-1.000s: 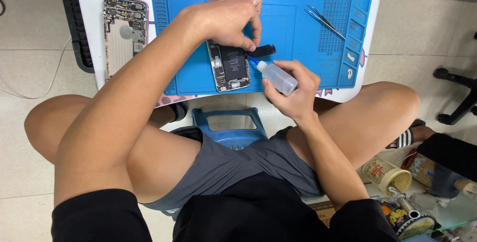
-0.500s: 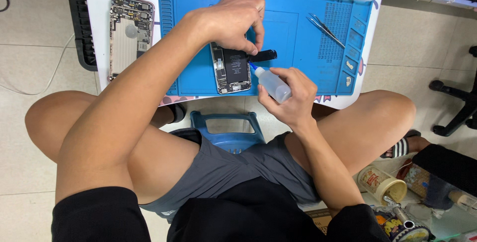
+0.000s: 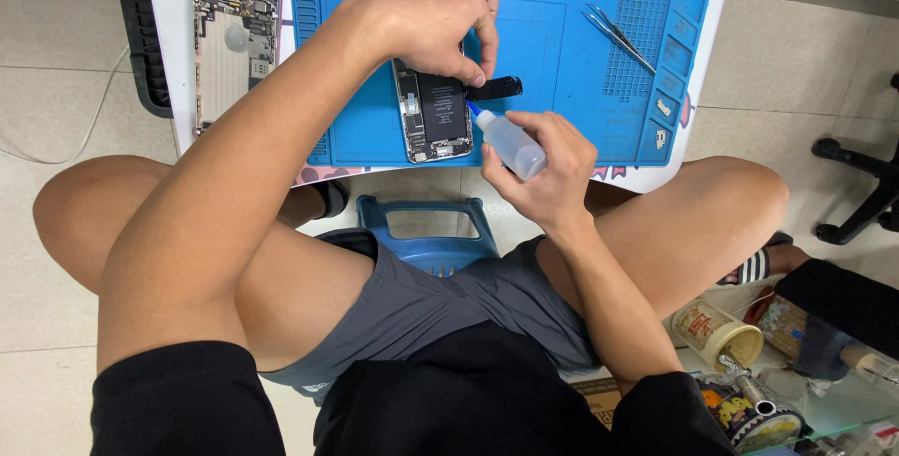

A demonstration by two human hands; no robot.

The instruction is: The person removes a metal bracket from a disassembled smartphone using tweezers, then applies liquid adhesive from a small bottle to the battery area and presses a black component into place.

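At nine o'clock on the table lies one silver phone shell (image 3: 223, 44), opened up and bare inside. Just right of it, on the blue work mat (image 3: 365, 91), lies a second phone, the opened phone (image 3: 433, 111), so there are two phones in all.

The left hand (image 3: 440, 16) sits over its top end at twelve o'clock, fingers pressed down and pinching at a small black part (image 3: 494, 88) beside the phone. The right hand (image 3: 552, 166), at five o'clock from the phone, is wrapped around one small clear squeeze bottle (image 3: 510, 144).

A second ago the bottle was held a little away; now its blue tip has come right up to the phone's edge, so drops look ready to go in.

At two o'clock lies one pair of tweezers (image 3: 618, 39).
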